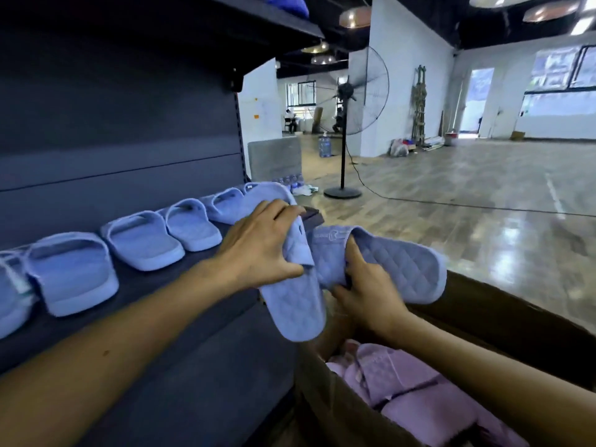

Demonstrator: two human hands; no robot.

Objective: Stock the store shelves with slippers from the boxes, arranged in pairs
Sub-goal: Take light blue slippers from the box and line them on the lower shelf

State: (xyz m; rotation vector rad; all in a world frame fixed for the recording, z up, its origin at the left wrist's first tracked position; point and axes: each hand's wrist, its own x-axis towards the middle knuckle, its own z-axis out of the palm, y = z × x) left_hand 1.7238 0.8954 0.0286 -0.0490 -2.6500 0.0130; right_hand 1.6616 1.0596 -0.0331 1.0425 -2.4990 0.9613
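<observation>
cardboard box (335, 404) nearest, pink slippers (412, 391) inside | right hand (371, 291) above it, gripping a blue quilted slipper (400, 262), thumb under the strap | left hand (261, 246) curled round a second blue slipper (295, 304) (the two touch) at the shelf (180, 285) edge | row of blue slippers (142, 246) on the shelf | pedestal fan (346, 124) beyond

No legible text; blurred embossed mark on slipper strap (330, 237)
</observation>
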